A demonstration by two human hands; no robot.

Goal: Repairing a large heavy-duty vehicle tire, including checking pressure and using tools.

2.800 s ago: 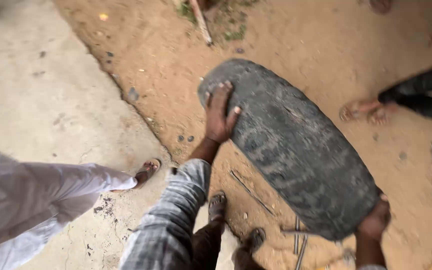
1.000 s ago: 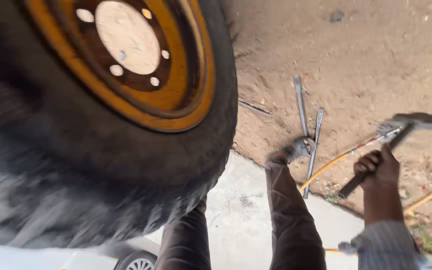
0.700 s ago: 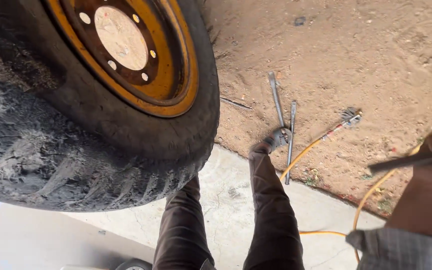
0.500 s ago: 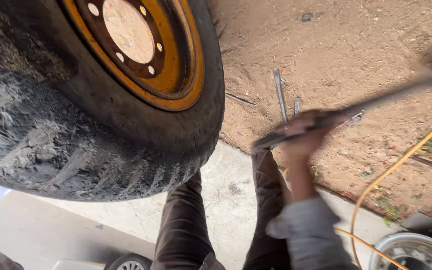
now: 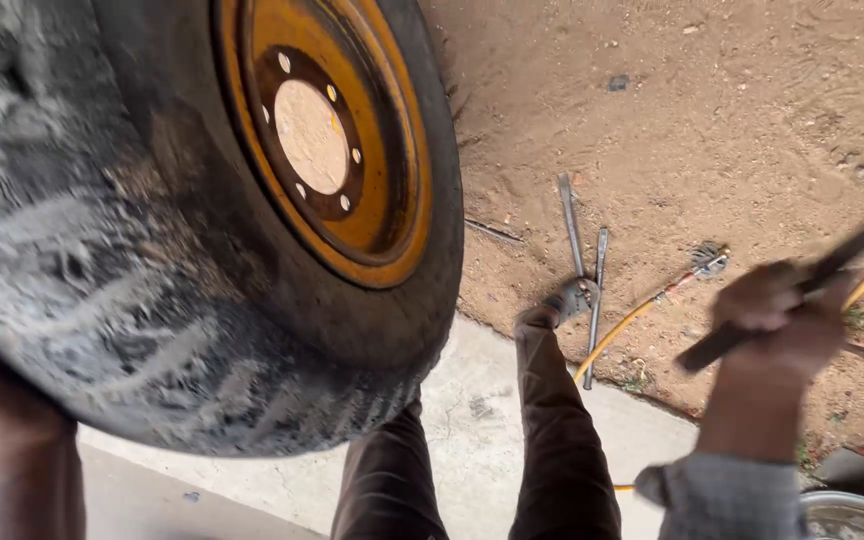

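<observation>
Fingers (image 5: 752, 305) of right hand (image 5: 777, 325) round blurred, perhaps metal rod (image 5: 802, 285) above sandy ground (image 5: 732, 120).

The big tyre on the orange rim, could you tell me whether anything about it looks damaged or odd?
The tyre looks badly worn: its tread face is scuffed grey and rough, with shallow, uneven grooves. The orange rim is grimy but shows no clear dent. Nearby, two metal bars lie loose on the dirt, and the right hand grips a dark tool handle.

Rough rubber, painted metal, dry dirt

The tyre (image 5: 152, 300) is matt, worn rubber; its rim (image 5: 352, 170) scuffed orange-painted metal; the bars (image 5: 582, 250) on the gritty ground (image 5: 732, 120) dull steel.
</observation>
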